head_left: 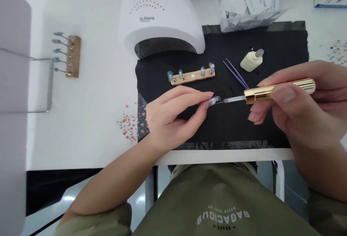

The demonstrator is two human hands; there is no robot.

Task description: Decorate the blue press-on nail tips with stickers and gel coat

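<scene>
My left hand (173, 115) pinches a small blue nail tip (214, 101) between thumb and forefinger over the black mat (276, 48). My right hand (300, 106) grips a gold-handled brush (279, 91), and its thin tip touches the nail tip. Behind my left hand lies a wooden strip (193, 77) carrying several blue nail tips on stands. Purple tweezers (236, 74) rest on the mat beside the brush.
A white nail lamp (159, 15) stands at the back. A small cream bottle (252, 60) lies on the mat. A clear bin of alcohol pads (252, 1) is back right. A wooden block with nail stands (71, 56) sits at left; rhinestones (128, 125) are scattered near the mat.
</scene>
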